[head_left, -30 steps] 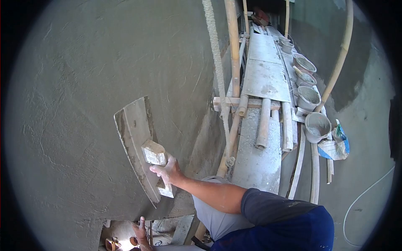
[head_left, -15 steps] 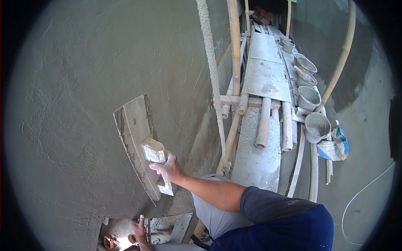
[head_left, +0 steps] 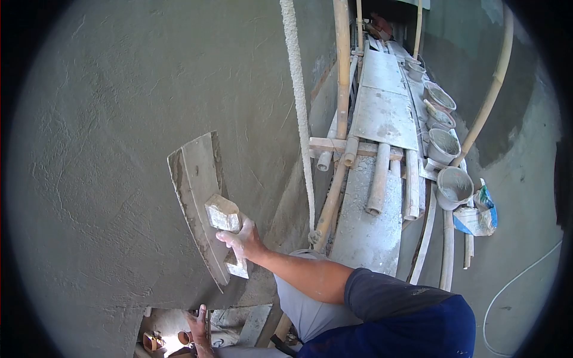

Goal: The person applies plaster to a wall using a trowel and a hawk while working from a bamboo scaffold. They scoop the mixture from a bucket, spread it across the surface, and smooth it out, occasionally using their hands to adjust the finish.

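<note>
My right hand (head_left: 242,240) is closed around the handle of a long plastering float (head_left: 200,179), its block-like handle mounts smeared with pale plaster. The float's board lies against, or very close to, the grey plastered wall (head_left: 107,179), slanting from upper left to lower right. Below it, my left hand (head_left: 200,331) is at a rectangular opening in the wall, one finger pointing up and the others apart. No tool shows in that hand, though part of it is in shadow. Shallow ridges and scratches mark the wall's plaster.
Plank walkway (head_left: 385,110) on bamboo poles (head_left: 378,185) runs away on the right. Several buckets of mortar, including a near one (head_left: 455,188), line its far side beside a torn bag (head_left: 477,215). A plaster-crusted rope (head_left: 298,95) hangs near an upright bamboo pole (head_left: 342,71).
The view has shifted slightly, so the walkway and buckets appear a little farther right and lower. My right hand and the float sit slightly farther right in the picture. Both hands keep their grips and poses.
</note>
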Demonstrator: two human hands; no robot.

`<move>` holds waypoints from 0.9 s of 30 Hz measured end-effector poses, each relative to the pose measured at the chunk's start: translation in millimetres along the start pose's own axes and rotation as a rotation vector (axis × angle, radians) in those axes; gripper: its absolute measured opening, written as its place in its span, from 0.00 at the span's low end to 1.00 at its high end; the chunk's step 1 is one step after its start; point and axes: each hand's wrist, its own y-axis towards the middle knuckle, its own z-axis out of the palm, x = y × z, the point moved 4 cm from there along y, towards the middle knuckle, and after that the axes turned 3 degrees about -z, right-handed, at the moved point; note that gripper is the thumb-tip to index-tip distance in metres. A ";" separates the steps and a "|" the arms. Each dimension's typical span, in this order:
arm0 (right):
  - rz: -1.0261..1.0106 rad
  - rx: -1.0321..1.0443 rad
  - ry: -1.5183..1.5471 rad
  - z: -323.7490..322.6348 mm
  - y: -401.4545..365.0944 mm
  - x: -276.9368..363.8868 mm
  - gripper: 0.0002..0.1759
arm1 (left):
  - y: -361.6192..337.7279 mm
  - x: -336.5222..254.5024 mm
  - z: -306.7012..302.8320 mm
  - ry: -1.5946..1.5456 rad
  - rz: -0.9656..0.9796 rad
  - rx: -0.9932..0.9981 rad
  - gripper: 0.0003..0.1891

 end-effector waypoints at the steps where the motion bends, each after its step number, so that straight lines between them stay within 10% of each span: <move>1: 0.002 -0.002 0.005 0.3 -0.3 0.5 0.20 | -2.3 -9.1 3.0 0.007 -0.005 -0.002 0.36; 15: 0.063 0.012 0.067 11.2 -2.5 -10.5 0.16 | -21.3 47.5 -38.6 0.478 -0.278 0.120 0.56; 27: 0.056 0.090 0.070 18.4 -0.8 -16.9 0.19 | -42.7 -10.1 -26.9 0.779 -0.339 0.298 0.53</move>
